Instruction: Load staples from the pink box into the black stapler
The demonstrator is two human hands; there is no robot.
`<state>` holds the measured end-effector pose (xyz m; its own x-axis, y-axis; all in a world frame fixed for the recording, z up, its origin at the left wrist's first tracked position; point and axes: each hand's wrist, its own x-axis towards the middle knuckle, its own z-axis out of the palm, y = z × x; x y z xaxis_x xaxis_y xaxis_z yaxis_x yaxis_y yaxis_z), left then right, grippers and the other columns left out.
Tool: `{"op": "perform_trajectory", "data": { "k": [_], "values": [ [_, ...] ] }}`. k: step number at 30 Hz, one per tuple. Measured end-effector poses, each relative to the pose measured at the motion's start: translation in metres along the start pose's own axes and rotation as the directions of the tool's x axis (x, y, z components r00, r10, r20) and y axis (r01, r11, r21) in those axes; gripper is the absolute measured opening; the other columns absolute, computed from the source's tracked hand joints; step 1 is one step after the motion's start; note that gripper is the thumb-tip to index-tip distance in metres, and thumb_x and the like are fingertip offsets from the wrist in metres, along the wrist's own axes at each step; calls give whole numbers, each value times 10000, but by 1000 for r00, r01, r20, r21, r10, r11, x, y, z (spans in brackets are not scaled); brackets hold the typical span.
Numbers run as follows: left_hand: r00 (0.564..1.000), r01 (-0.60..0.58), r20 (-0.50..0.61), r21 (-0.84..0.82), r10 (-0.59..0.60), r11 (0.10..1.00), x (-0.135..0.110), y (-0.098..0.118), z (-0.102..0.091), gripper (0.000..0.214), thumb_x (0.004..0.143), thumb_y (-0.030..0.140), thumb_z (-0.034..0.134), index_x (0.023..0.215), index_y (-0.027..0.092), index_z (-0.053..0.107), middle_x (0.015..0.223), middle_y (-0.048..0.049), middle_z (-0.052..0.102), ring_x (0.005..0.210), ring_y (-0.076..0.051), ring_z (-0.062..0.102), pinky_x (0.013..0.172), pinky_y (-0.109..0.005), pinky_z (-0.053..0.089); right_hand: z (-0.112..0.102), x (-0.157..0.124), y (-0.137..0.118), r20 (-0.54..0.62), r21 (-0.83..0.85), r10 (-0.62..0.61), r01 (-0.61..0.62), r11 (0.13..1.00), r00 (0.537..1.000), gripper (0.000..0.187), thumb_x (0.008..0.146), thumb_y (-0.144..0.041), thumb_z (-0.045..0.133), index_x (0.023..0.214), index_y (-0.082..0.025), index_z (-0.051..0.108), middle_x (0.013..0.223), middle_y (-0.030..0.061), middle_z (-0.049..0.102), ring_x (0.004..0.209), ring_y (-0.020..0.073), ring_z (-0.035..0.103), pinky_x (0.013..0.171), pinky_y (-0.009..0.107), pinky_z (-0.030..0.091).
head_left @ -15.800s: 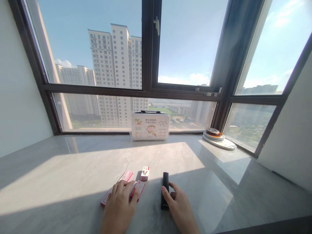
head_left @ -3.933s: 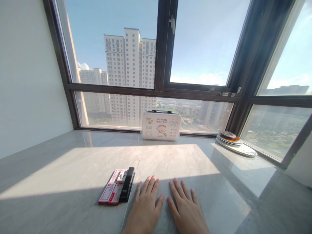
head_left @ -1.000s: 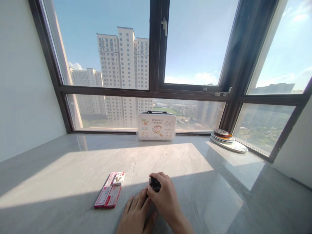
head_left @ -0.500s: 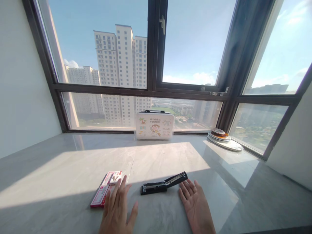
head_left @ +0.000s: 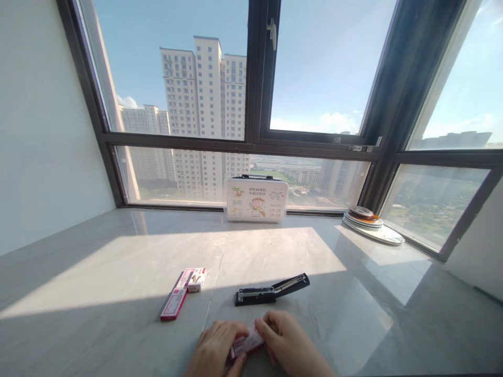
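A small pink-and-white box [head_left: 248, 344] is held low over the near part of the sill, between my two hands. My left hand [head_left: 218, 345] grips its left end, fingers over the top and thumb below. On its right end my right hand [head_left: 286, 340] is closed, thumb on top. Just beyond them lies a black stapler [head_left: 257, 295], its top arm swung wide open to the right. To the left rest pink-and-white flat boxes [head_left: 174, 303], with a small white box [head_left: 197, 280] bearing a picture of staples beside them.
The grey marble-patterned sill [head_left: 129, 272] carries patches of sunlight. A white cartoon-printed case [head_left: 257, 200] with a black handle stands against the window. Stacked round plates or discs [head_left: 369, 225] sit in the right corner. Dark window frames [head_left: 176, 141] border the back.
My left hand has taken one pink-and-white box from the group and brought it right and nearer. My right hand has moved away from the stapler and closed on the box.
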<state>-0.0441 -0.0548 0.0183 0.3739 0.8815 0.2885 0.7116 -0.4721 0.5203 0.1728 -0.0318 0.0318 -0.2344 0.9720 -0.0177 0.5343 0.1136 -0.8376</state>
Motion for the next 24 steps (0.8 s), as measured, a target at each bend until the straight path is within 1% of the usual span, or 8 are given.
{"op": "perform_trajectory", "data": {
  "k": [2,4,8,11,15,18,21,24],
  "values": [
    [999,51,12,-39,-50,998,14,15,-1,275,831,247,613,1095,275,684,1081,-35,717,1034,-231,643,938,-326,518,-4,8,6,-42,-22,-4,4,1000,999,369,923,-464,544,709,-173,623,611,1,622,575,132,533,523,231,315],
    [996,91,15,-63,-91,994,24,18,-2,310,801,218,616,1103,261,671,1092,-37,699,1043,-232,628,945,-340,506,-15,12,17,-86,-47,22,-27,999,996,337,912,-437,561,716,-171,627,622,0,618,585,134,527,531,232,314],
    [993,116,2,-144,-117,983,27,3,-2,356,811,219,604,1162,258,651,1123,-44,679,1045,-220,617,958,-343,500,-46,9,32,-154,-156,73,-97,983,985,318,906,-437,575,738,-175,642,595,-2,611,574,148,535,537,241,314],
    [993,107,-19,-174,-112,979,25,-5,2,470,826,231,609,1295,274,604,1172,-58,667,1080,-227,609,992,-361,488,-55,5,19,-205,-283,-12,-47,958,979,216,869,-389,629,819,-186,686,597,-11,620,566,150,542,542,246,303],
    [992,117,-23,-181,-123,977,24,-4,4,519,827,262,639,1342,289,587,1181,-61,667,1081,-236,619,993,-374,487,-42,12,-18,-47,-404,-191,156,901,981,119,806,-293,667,835,-265,779,649,-5,684,621,170,598,577,256,317],
    [993,114,-15,-199,-119,973,24,-4,2,510,836,301,655,1342,294,588,1173,-60,674,1063,-232,635,979,-361,495,-27,24,-39,65,-517,-253,250,819,965,165,721,-199,682,776,-288,809,698,19,733,692,207,643,635,275,346],
    [994,107,-10,-201,-111,974,24,-5,-2,490,831,309,670,1316,288,607,1176,-58,677,1081,-228,635,982,-337,488,-20,31,-46,107,-589,-281,288,755,954,198,703,-173,662,777,-277,813,696,36,737,676,215,643,640,284,340],
    [992,124,-8,-200,-128,972,23,-4,-3,490,814,273,667,1302,285,614,1185,-50,674,1099,-221,628,990,-323,478,-27,29,-39,100,-501,-301,309,809,948,166,759,-211,650,823,-265,792,684,9,719,649,181,623,617,264,327]
  ]
}}
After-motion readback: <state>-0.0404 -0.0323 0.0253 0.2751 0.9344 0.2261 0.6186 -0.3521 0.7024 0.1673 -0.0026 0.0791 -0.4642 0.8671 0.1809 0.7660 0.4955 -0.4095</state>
